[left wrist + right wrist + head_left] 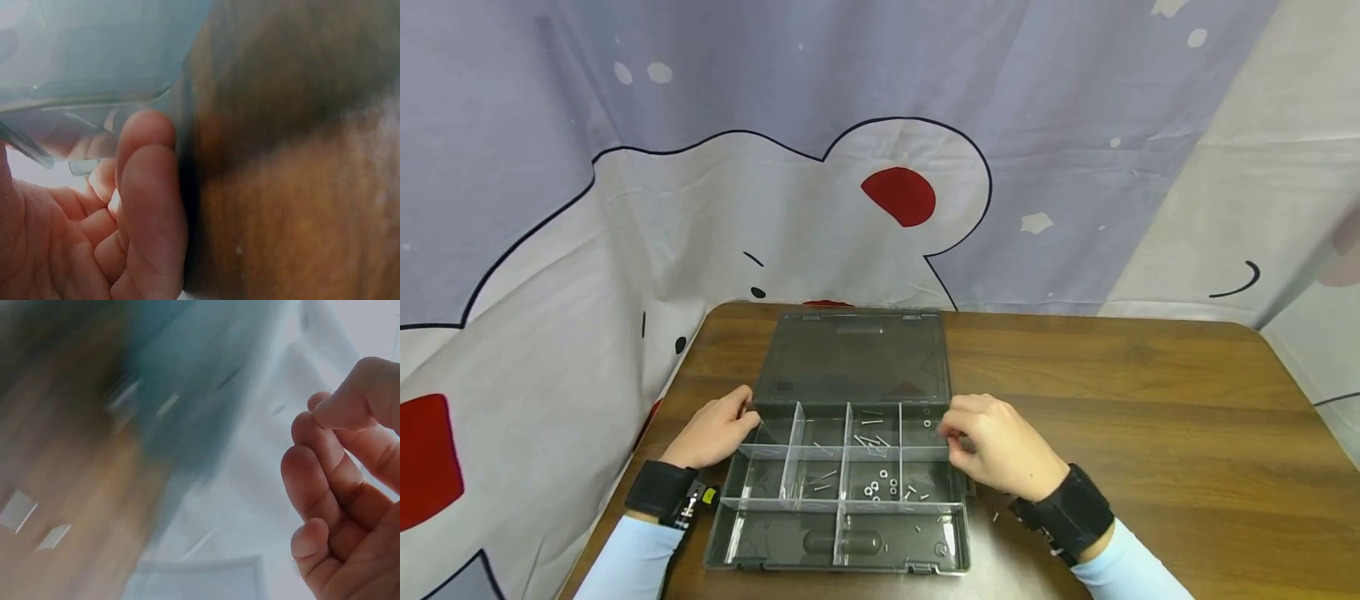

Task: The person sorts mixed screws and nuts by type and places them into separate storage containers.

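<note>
A grey see-through compartment box lies on the table with its lid folded back. Near the rear left corner, my left hand grips the box's side wall; its fingers lie against that wall in the left wrist view. My right hand hovers at the rear right compartment, fingers curled. Its thumb meets the fingertips in the right wrist view, and whether something tiny is pinched there is hidden. Screws and nuts lie in separate compartments. Two nuts lie beside the right fingertips.
One small screw lies on the wooden table, right of the box. Clear dividers split the box. A few tiny parts sit in the front right compartment. A patterned curtain hangs behind the table.
</note>
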### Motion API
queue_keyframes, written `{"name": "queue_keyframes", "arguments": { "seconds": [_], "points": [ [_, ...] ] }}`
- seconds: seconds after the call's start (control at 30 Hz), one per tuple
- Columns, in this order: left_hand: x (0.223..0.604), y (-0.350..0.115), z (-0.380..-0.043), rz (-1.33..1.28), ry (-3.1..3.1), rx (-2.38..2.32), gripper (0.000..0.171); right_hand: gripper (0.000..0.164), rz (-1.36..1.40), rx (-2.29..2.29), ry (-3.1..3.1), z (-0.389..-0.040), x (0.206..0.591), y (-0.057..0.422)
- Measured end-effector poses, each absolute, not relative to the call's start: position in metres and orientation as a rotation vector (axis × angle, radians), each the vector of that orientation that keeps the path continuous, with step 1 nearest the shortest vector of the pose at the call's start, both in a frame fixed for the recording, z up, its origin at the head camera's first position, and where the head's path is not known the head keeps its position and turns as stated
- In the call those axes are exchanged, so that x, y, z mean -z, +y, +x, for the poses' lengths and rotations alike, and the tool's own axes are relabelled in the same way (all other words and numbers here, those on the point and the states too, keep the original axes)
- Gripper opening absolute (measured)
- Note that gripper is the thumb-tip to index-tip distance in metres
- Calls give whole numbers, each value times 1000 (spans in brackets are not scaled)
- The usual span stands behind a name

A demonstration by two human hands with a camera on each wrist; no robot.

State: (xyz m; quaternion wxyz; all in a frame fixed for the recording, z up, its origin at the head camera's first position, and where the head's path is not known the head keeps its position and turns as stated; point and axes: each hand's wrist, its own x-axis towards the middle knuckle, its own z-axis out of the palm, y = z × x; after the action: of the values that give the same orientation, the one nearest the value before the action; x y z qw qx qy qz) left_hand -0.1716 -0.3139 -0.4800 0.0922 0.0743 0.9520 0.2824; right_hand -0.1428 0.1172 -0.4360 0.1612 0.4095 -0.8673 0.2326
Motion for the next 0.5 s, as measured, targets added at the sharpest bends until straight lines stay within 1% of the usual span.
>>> {"name": "queue_keyframes", "arguments": {
  "seconds": [0.27,0.5],
  "points": [
    [480,-314,-172,213,2823,-838,11,18,1462,-620,-2351,-121,412,42],
    [478,-313,-172,210,2825,-837,12,15,1602,-535,-2325,-104,400,-3]
  ]
}}
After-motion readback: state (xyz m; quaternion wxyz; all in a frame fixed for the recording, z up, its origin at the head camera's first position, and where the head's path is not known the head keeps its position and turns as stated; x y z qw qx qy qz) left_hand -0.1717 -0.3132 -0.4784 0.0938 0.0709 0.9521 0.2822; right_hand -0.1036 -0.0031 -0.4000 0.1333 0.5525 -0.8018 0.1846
